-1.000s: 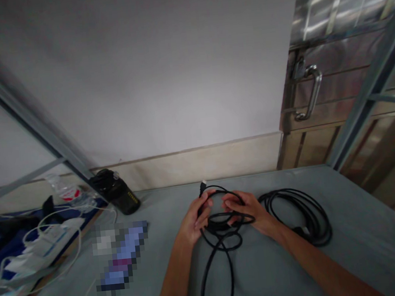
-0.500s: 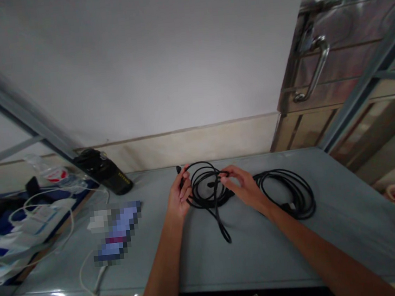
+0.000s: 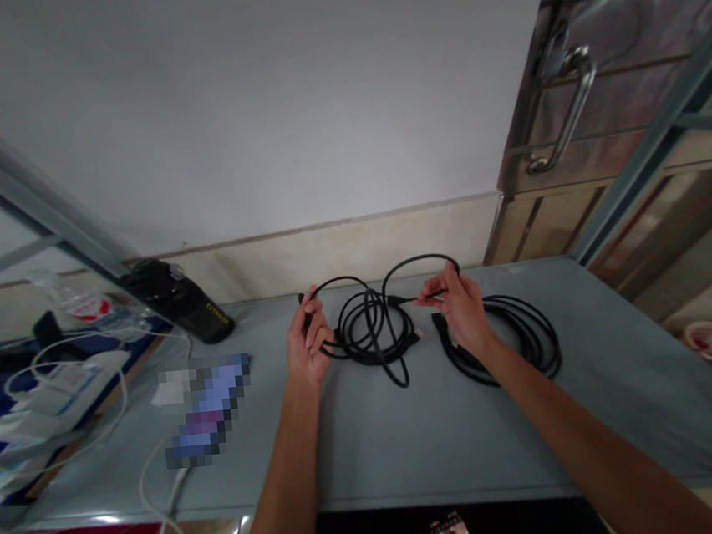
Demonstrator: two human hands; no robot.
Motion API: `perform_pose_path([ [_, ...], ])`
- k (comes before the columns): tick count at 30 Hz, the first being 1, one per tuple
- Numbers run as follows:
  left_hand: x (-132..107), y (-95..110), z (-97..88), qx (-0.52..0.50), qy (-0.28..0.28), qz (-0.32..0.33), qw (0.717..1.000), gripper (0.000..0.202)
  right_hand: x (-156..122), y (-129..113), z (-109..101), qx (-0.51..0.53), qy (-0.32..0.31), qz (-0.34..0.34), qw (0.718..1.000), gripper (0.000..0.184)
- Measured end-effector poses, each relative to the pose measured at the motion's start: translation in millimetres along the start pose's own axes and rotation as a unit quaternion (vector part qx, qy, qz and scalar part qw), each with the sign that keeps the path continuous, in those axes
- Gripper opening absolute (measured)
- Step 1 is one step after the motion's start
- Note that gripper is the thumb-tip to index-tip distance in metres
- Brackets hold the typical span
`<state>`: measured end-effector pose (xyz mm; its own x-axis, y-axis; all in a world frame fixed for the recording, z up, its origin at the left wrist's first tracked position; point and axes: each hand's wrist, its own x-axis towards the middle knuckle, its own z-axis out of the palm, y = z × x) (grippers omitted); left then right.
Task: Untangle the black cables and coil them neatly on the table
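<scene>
A black cable (image 3: 374, 357) lies loosely coiled on the grey tabletop (image 3: 405, 455), some of its loops raised between my hands. My left hand (image 3: 309, 339) is closed around one part of it at the coil's left, with a dark end showing above the fingers. On the other side my right hand (image 3: 460, 303) pinches the cable, and a loop arches up from the coil to its fingers. Partly behind my right hand and forearm rests a second coiled black cable (image 3: 536, 338).
At the left are a black bottle (image 3: 187, 304), a clear plastic bottle (image 3: 86, 305), a white power strip (image 3: 60, 404) with white cords, and a blurred-out phone (image 3: 212, 407). Grey metal posts (image 3: 641, 155) flank the table. A door handle (image 3: 574, 112) is beyond it, at the right.
My right hand has moved right and a little up, drawing a loop of cable out from the coil. My left hand has shifted slightly left, still holding the cable.
</scene>
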<state>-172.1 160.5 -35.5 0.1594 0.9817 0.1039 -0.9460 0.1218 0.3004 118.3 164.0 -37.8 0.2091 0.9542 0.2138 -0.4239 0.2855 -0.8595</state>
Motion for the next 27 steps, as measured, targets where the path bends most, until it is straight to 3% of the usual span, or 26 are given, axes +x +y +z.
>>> perform_pose_path([
  [7, -0.7, 5.8, -0.9, -0.024, -0.015, 0.036, 0.999, 0.046, 28.6, -16.7, -32.3, 0.179, 0.142, 0.042, 0.973, 0.062],
  [15, 2.0, 14.2, -9.2, 0.004, -0.005, 0.109, 0.994, 0.043, 26.5, -34.9, -34.6, 0.236, 0.181, 0.141, 0.944, 0.057],
  [18, 3.1, 18.0, -12.7, 0.009, 0.002, 0.127, 0.992, 0.038, 24.9, -41.9, -32.6, 0.258, 0.160, 0.170, 0.938, 0.051],
  [22, 3.6, 20.4, -13.9, -0.009, 0.035, 0.144, 0.989, 0.037, 25.5, -49.3, -35.5, 0.277, 0.071, 0.204, 0.936, 0.040],
  [24, 2.9, 21.1, -14.3, -0.010, 0.047, 0.147, 0.988, 0.038, 25.5, -50.1, -35.7, 0.269, 0.053, 0.183, 0.944, 0.032],
  [27, 1.2, 22.5, -15.5, 0.004, 0.078, 0.156, 0.985, 0.041, 24.0, -47.8, -32.2, 0.224, 0.049, 0.097, 0.969, 0.024],
])
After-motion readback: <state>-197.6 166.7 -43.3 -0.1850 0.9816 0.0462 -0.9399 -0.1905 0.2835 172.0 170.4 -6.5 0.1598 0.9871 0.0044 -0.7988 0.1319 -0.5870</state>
